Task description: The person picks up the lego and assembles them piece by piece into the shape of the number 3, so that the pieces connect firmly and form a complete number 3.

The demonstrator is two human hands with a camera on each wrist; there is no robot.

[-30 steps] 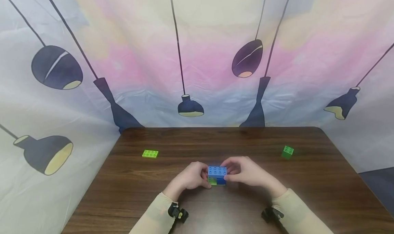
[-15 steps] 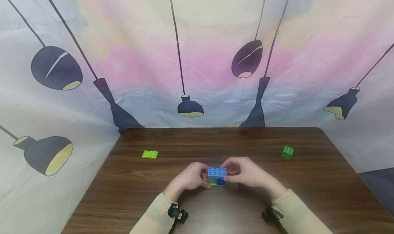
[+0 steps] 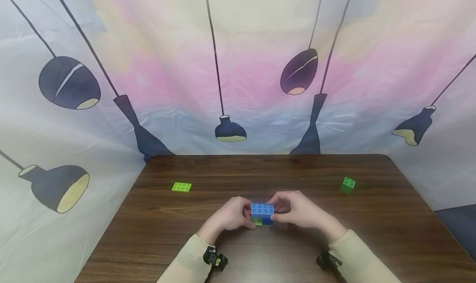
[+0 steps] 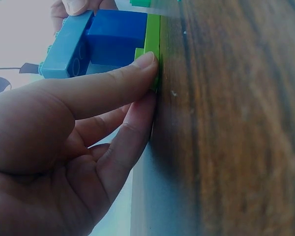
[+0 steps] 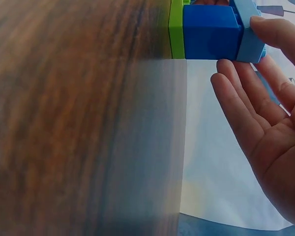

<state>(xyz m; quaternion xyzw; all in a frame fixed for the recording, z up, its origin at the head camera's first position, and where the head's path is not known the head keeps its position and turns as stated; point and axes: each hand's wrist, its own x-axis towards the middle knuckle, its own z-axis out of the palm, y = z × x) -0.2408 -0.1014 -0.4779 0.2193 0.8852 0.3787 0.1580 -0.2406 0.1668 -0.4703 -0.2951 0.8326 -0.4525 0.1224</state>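
Head view shows a person's left hand [image 3: 231, 214] and right hand [image 3: 299, 208] on either side of a brick stack [image 3: 262, 209], which stands upright between them on the wood-grain bench [image 3: 260, 171]. Composition, bottom to top: one lime base plate [image 4: 153, 34], one dark blue brick [image 5: 210, 34] on its right-hand part, one light blue brick [image 4: 66, 46] across the top. The light blue brick overhangs to the left, with a gap above the base plate's studs. Whether it is fully seated cannot be determined.

Left hand: thumb and fingers pinch the lime base plate, low and close to the bench surface. Right hand: thumb and fingers grip the right end of the light blue brick; contact of the lower fingers with the dark blue brick cannot be confirmed.

Further items: a loose lime plate [image 3: 182, 187] lies flat beyond the left hand; a green brick [image 3: 347, 185] stands beyond the right, well apart from the stack. Behind the bench hangs a lamp-printed cloth [image 3: 260, 27].
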